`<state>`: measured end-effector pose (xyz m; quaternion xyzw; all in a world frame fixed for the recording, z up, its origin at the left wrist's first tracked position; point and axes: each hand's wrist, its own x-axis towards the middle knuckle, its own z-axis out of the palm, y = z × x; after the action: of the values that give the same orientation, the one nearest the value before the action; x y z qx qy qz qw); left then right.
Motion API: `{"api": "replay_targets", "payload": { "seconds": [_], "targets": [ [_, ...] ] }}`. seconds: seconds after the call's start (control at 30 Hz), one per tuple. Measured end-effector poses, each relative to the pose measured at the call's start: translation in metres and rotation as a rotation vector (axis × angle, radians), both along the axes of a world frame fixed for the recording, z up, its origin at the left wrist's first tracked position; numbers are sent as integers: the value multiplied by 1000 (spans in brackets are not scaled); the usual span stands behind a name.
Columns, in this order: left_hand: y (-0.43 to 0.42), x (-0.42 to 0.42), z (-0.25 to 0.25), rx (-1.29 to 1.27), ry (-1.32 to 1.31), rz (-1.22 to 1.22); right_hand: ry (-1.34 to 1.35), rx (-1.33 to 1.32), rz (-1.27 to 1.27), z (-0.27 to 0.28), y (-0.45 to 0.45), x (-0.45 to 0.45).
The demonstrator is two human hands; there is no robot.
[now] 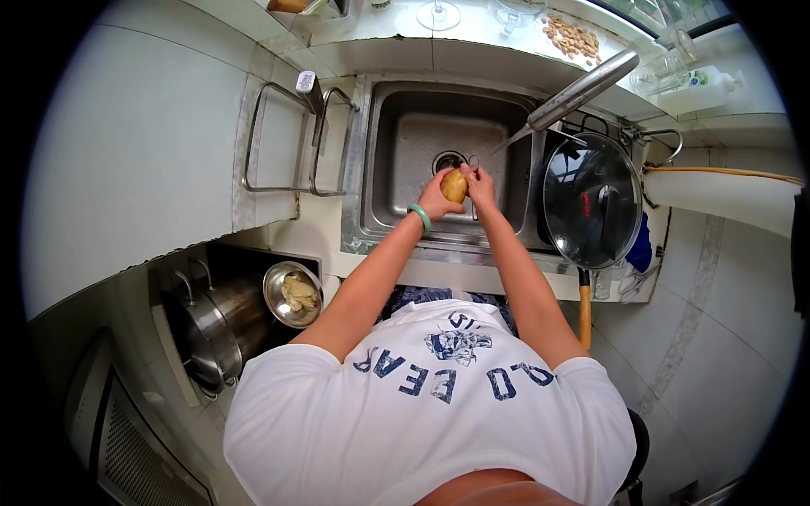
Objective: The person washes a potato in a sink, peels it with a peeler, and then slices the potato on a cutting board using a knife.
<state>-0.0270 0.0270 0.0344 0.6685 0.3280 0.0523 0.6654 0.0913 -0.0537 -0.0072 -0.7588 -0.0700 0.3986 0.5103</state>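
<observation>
Over the sink (405,139), my left hand (434,201) is wrapped round a yellow-brown potato (454,185) that looks wet. My right hand (482,187) is closed beside it, against the potato's right side. A slim metal peeler (474,160) shows above and below the right fingers; its blade is hard to make out. A stream of water runs from the faucet (582,91) into the sink, just behind my hands. Beneath them lies the drain (449,160), partly covered by the hands and potato.
A pan with a glass lid (592,201) stands right of the sink, its wooden handle pointing towards me. On the left are a metal bowl (293,293) holding pale pieces, a large steel pot (211,325) and a metal rack (253,139). Nuts (571,39) lie on the back ledge.
</observation>
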Motion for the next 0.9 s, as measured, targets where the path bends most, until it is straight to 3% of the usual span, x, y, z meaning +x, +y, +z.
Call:
{"api": "replay_targets", "payload": {
  "seconds": [0.07,0.13,0.27,0.33,0.43,0.53,0.57,0.63,0.7,0.77,0.8,0.83,0.9],
  "targets": [
    [0,0,5,37,4,33,-39,76,-6,2,1,3],
    [1,0,10,339,178,-14,221,82,34,31,-3,7],
    [-4,4,30,465,168,10,187,254,52,44,-12,-3],
    [-6,7,27,505,120,20,-70,307,9,37,-13,-11],
    [-5,9,22,561,26,-4,107,217,-89,48,-17,-4],
    [-3,9,30,677,157,-96,98,132,-167,41,-18,3],
    [-4,9,34,678,140,-106,-15,200,-170,32,-17,5],
    [-6,6,39,502,317,-52,-62,205,-249,42,-17,12],
    [-6,1,-1,418,228,9,-48,201,-319,64,-17,24],
    [-2,-2,-14,-85,224,132,-51,385,-453,87,-9,33],
    [1,-3,-3,-212,218,112,-6,346,-458,87,-8,43],
    [1,-6,-7,-211,222,118,-86,240,-302,87,-12,56],
    [0,-12,-20,-448,216,206,-99,426,-481,90,-1,70]
  ]
}}
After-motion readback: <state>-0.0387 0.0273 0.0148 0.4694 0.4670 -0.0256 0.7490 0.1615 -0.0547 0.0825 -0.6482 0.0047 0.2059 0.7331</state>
